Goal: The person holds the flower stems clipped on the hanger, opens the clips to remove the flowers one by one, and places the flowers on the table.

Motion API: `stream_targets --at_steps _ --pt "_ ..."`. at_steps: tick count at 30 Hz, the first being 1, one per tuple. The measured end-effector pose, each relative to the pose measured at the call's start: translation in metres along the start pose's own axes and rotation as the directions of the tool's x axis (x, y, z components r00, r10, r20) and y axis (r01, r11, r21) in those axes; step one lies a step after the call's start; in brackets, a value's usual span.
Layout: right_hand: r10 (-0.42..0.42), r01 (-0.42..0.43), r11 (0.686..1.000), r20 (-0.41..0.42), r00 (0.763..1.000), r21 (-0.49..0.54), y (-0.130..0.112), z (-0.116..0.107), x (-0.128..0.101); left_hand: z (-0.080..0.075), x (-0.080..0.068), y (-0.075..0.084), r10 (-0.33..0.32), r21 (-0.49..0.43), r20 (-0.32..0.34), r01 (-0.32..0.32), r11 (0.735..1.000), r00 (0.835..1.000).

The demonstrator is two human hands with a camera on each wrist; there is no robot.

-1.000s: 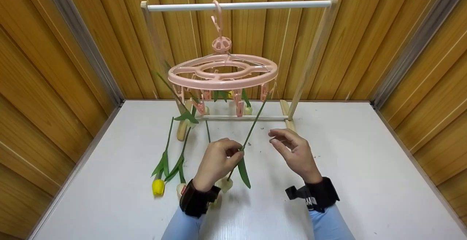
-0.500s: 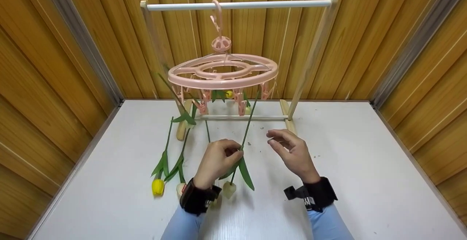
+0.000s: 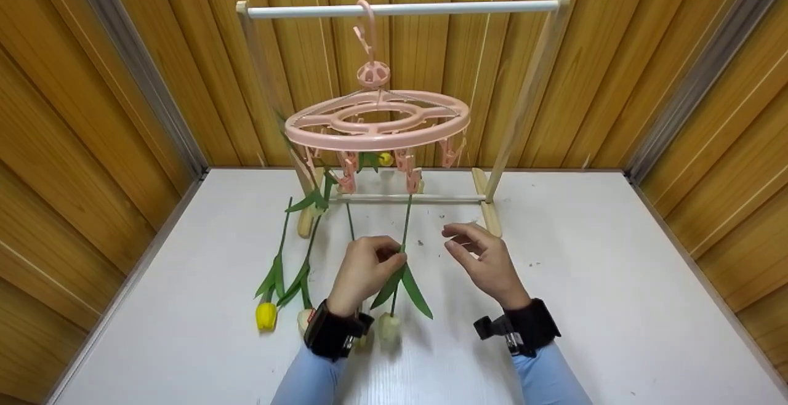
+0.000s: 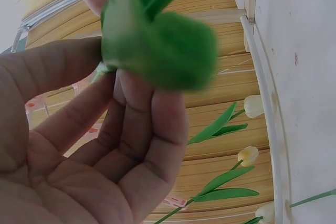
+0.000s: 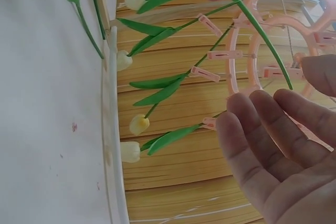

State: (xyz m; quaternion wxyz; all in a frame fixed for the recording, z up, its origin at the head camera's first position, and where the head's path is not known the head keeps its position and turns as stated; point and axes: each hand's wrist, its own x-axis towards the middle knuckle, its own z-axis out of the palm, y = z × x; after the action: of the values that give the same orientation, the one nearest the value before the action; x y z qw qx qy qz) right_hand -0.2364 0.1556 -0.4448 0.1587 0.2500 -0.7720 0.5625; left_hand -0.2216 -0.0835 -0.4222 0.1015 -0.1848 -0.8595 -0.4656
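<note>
**A:** Where are the hands now?

**B:** The left hand (image 3: 364, 269) pinches a green stem (image 3: 404, 223) between thumb and fingers, just above its two long leaves (image 3: 406, 288). The stem belongs to a tulip hanging head down, its pale bud (image 3: 386, 326) just above the white table (image 3: 615, 306). The right hand (image 3: 483, 260) is beside it, holding nothing, fingers loosely spread and slightly bent.

**A:** And the top of the stem?

**B:** It rises to a pink clip (image 3: 411, 178) under the pink hanger ring (image 3: 377, 120). Whether the clip bites it I cannot tell. I judge this the clipping step: the stem end is being brought to a peg.

**A:** What would the next move call for?

**B:** Probably the free hand squeezing that clip open while the left keeps the stem steady. The ring hangs by a hook from the rail (image 3: 403, 8), so it may swing.

**A:** What is it all made of?

**B:** The ring and clips look like smooth hard plastic, an oval with open spokes. The stems are thin and look artificial; the leaves are flat and pointed. Other tulips already hang from it, and a yellow tulip (image 3: 267, 315) lies on the table to the left
</note>
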Motion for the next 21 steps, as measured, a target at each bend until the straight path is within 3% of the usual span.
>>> stream_targets --at_steps 6,21 --pt "0.045 -0.045 0.999 0.021 0.999 -0.014 0.002 0.005 0.0 0.001 0.001 -0.003 -0.046 0.011 -0.017 0.046 0.999 0.999" --pt "0.057 -0.054 0.997 0.059 0.997 -0.059 0.007 0.013 -0.001 0.003 0.002 -0.019 -0.162 0.026 -0.012 0.163 0.986 0.987"
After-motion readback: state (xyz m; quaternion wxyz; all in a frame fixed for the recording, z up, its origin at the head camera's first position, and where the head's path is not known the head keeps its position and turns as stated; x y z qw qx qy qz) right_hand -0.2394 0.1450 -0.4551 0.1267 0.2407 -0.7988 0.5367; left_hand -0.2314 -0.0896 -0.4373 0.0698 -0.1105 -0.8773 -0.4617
